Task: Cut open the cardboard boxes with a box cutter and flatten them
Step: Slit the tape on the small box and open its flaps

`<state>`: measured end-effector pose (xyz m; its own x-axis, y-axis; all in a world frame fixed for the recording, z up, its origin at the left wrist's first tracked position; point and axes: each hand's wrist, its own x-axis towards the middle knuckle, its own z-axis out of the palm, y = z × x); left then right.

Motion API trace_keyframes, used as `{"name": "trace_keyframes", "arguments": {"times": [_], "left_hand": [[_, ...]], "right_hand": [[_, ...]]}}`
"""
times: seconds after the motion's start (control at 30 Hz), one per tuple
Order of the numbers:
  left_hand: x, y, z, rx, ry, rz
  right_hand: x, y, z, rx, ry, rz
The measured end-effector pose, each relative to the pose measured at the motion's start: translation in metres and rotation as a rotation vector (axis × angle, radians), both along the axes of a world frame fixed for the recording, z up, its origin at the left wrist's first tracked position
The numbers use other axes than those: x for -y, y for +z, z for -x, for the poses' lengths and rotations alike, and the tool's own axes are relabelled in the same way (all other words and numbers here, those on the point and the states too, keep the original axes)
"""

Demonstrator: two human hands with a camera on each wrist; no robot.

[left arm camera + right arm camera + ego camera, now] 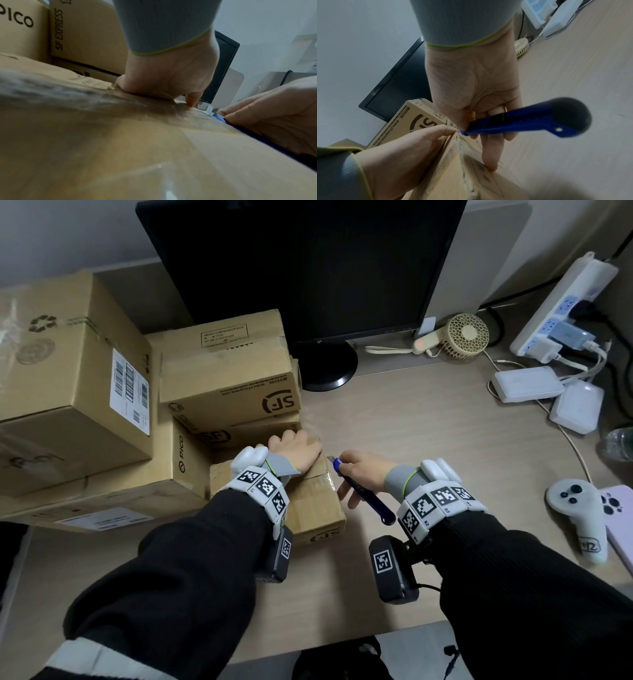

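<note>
Altogether at least five cardboard boxes showed in the head view: one small box at lower centre under the hands, and a stack of four filling the left of the frame. One box cutter, blue with a dark butt, lay in the right hand, its fingers curled round the handle and the blade tip at the small box's upper right corner. The left hand pressed down on that box's far top edge, fingers bent over the edge; whether they gripped anything could not be told.

On the desk stood one dark monitor, one small fan, one power strip, two white chargers, one game controller and one phone.

Only the right wrist view showed the taped seam running down the small box and the little finger stretched along it. Only the left wrist view showed the left hand's heel flat on the glossy tape.
</note>
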<state>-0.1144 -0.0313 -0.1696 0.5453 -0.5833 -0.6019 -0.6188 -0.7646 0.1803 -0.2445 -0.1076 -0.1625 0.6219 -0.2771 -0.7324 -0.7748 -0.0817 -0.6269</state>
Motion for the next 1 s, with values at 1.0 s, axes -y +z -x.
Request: {"name": "trace_keyframes", "arguments": {"times": [1.0], "left_hand": [[-0.004,0.024,0.011,0.058,-0.160,-0.084]], "right_hand": [[-0.014,0.006,0.022,-0.121,0.259,-0.082]]}}
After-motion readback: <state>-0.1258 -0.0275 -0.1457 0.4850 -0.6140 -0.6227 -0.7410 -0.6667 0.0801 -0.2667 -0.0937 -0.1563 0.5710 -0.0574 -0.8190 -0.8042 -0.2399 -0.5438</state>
